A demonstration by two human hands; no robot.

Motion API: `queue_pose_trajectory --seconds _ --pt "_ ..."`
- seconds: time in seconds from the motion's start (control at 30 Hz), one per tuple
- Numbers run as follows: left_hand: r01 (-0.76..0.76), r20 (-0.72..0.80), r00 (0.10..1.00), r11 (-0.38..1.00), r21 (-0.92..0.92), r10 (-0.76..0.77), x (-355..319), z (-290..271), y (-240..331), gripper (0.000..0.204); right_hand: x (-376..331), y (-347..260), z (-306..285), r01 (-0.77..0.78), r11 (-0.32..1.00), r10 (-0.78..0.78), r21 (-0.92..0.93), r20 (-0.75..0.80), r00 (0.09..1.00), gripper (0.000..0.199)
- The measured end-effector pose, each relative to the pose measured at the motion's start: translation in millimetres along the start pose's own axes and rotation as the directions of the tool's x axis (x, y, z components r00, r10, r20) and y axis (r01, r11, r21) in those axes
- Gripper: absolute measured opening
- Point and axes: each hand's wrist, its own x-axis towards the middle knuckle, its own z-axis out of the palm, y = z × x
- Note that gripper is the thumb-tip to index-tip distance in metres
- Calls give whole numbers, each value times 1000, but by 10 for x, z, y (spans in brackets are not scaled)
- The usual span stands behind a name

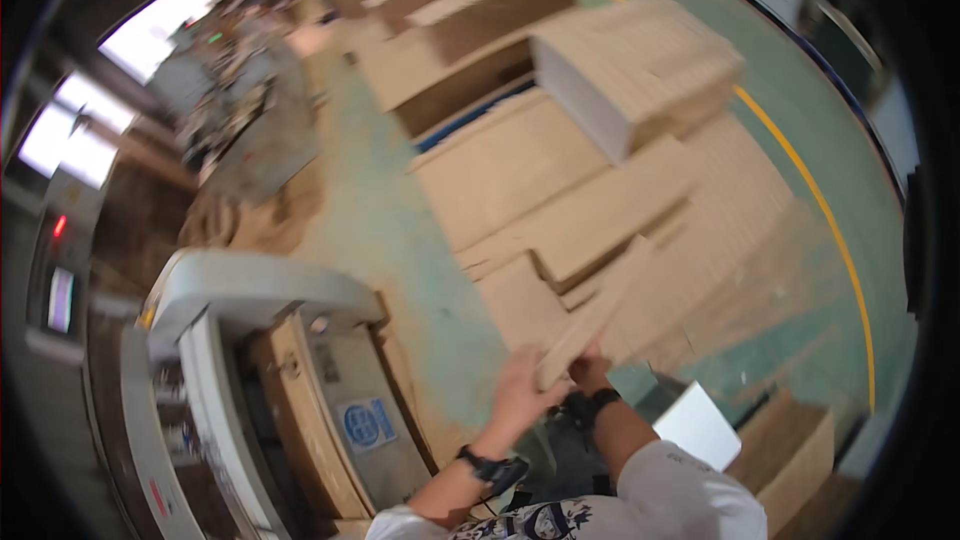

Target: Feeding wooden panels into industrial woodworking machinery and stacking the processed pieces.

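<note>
Between my hands is a long, narrow wooden board [598,315], tilted with its far end pointing away from me and slightly right. My left hand [522,388] grips its near end from the left side, fingers wrapped around the edge. On the other side my right hand [590,366] closes on the same end, its fingers partly hidden behind the wood. Just beyond the board lie flat stacks of pale wooden boards [610,210], some of them under its far end. Motion blur softens the picture, so I cannot tell whether it is one board or several thin ones together.
A grey machine [270,285] with a wooden panel along its side stands at my left. Taller board stacks [640,60] rise farther off. A yellow line [815,190] curves over the green floor [400,280]. Close by on the right are a white panel [700,427] and a wooden box-like piece [795,440].
</note>
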Motion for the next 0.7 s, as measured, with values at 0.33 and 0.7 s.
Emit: queue_pose_trajectory --seconds 0.33,0.7 --pt "-28 -122 992 996 80 37 -692 -463 27 68 -1249 -431 1079 -428 885 448 -185 82 890 55" --pt "207 -432 893 966 155 -122 -2458 -2281 665 63 -1872 139 2196 -329 676 730 -659 543 414 61"
